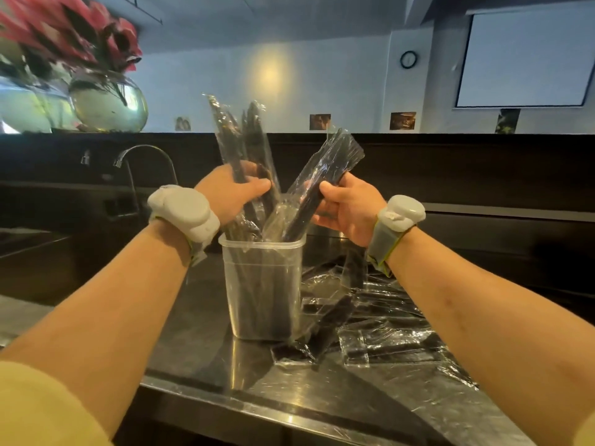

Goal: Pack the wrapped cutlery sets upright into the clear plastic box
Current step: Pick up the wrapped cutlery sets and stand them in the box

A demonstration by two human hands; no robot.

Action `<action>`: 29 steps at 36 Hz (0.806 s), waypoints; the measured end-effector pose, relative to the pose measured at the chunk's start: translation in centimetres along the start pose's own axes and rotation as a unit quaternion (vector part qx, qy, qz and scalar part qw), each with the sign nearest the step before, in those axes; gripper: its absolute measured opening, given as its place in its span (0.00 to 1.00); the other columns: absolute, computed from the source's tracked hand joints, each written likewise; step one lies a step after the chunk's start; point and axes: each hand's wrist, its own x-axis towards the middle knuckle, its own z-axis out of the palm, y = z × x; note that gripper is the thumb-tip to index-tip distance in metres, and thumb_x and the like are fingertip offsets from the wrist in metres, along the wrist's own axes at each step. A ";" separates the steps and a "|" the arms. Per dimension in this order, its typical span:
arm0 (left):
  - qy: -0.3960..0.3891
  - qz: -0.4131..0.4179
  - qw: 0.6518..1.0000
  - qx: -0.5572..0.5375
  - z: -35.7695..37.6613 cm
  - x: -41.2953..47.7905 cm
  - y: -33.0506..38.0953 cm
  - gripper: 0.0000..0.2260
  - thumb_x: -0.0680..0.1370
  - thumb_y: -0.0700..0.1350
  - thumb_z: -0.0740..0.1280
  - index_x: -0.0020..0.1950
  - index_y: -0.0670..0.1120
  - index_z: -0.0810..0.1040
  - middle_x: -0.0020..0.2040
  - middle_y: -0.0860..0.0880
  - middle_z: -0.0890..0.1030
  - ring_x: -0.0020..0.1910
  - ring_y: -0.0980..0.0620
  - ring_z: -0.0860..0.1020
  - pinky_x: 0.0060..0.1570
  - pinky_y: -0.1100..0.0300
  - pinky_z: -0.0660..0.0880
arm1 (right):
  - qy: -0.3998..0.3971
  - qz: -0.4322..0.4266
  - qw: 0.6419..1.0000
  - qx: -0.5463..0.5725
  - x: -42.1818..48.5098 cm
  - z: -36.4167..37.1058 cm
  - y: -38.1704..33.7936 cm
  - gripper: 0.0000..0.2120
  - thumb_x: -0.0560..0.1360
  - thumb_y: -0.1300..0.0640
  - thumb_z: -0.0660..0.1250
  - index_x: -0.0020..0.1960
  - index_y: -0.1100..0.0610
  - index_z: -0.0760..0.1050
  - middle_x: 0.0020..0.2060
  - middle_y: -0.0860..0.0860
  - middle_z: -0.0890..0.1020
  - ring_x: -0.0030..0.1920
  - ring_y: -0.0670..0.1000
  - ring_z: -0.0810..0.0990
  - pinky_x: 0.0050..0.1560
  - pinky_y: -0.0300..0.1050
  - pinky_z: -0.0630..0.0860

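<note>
On the bench [199,317]: dark polished steel top, front edge crossing the lower view, carrying the box and the loose packs.
Screen [524,56]: pale and blank, hung on the back wall beyond the bench's right end.
Vase [108,104]: round glass, red flowers [80,33] above, on the raised ledge behind the bench's left end.
Loose pile [370,317]: wrapped sets in clear film lying flat and overlapping, just right of the box, spreading toward the bench's front right corner.
Clear plastic box [262,291]: upright near the middle of the bench, back from the front edge, top open, dark packs standing inside and rising above the rim.
Left hand [230,191]: fingers and thumb curled round a bundle of wrapped cutlery sets [238,136], gripping above the rim, bundle standing in the box's left side, leaning slightly left.
Right hand [349,209]: fingers and thumb closed on a single set [325,175], tilted to the right, lower end at the box mouth.
Faucet [145,152]: curved chrome, behind the bench's left end.
Wrist bands [182,210]: white, one on each wrist.
Clock [408,59]: small, round, on the back wall.
</note>
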 end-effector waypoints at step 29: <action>-0.120 0.046 0.977 0.172 1.3 -1.8 -0.3 0.13 0.69 0.62 0.66 0.46 0.56 0.79 0.45 0.53 0.81 0.49 0.52 0.78 0.56 0.49 0.72 | -0.066 -0.057 0.953 -0.291 -1.2 0.8 0.9 0.12 0.77 0.60 0.64 0.58 0.50 0.71 0.48 0.44 0.80 0.51 0.46 0.80 0.57 0.48 0.76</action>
